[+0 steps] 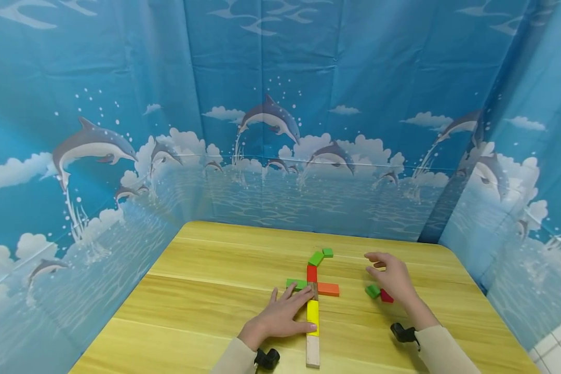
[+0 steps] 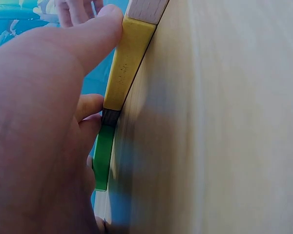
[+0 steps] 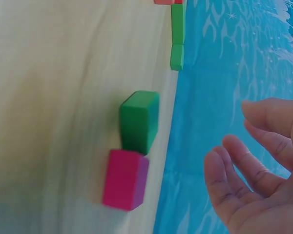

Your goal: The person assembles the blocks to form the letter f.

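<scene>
My left hand (image 1: 280, 316) lies spread over a row of wooden blocks, its thumb on the yellow block (image 1: 312, 311). Its fingertips touch the dark brown block (image 2: 110, 117) and reach over a green block (image 1: 293, 282) that sticks out leftward. An orange block (image 1: 328, 289) juts to the right, and a red block (image 1: 311, 274) stands above the brown one. My right hand (image 1: 392, 278) hovers with loosely bent fingers and nothing in them. Under and beside it lie a loose green block (image 3: 139, 122) and a magenta-red block (image 3: 124, 180), close together.
A plain wood block (image 1: 312, 350) forms the near end of the row. Past the red block, a green block (image 1: 316, 258) slants right toward a small green block (image 1: 328, 252). The wooden table (image 1: 191, 291) backs onto a blue dolphin curtain (image 1: 243, 192).
</scene>
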The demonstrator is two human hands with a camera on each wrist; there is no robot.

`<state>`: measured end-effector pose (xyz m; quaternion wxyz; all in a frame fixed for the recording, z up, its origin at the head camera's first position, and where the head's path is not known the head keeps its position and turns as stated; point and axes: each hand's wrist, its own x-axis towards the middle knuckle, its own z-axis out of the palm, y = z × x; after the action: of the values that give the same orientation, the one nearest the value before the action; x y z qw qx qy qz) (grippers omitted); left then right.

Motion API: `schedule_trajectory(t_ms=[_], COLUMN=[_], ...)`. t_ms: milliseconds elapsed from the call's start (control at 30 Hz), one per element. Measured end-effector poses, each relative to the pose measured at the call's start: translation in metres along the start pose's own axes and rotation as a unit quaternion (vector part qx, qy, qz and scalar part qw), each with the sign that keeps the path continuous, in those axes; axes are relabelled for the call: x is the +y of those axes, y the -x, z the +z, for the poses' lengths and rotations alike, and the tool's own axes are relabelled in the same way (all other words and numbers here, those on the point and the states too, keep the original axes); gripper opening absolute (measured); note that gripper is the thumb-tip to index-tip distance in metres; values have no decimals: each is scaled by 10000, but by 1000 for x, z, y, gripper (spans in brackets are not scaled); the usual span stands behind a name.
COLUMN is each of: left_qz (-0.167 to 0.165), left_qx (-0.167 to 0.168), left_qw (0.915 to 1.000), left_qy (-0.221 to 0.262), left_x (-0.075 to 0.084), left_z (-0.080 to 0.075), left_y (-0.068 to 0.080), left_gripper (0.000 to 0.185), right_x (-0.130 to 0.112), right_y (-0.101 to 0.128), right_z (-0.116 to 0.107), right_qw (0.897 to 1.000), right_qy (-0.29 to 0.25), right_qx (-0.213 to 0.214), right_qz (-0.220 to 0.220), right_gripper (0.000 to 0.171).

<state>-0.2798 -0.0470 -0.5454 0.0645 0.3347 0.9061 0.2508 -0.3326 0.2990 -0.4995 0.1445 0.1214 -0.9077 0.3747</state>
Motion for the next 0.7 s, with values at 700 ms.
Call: schedule_trajectory(t_ms=[700], left_qz=[3], left_qx=[-41], left_qw=[10000], left_qy=[66], left_x=[-1], left_z=[-2], left_y=[1], left_gripper=[79], right_x=[24], right_y=[32], right_z=[5], right_qw=[9971], right_qy=[-124], right_qx=[-654], right_qz=[373], right_gripper=[45])
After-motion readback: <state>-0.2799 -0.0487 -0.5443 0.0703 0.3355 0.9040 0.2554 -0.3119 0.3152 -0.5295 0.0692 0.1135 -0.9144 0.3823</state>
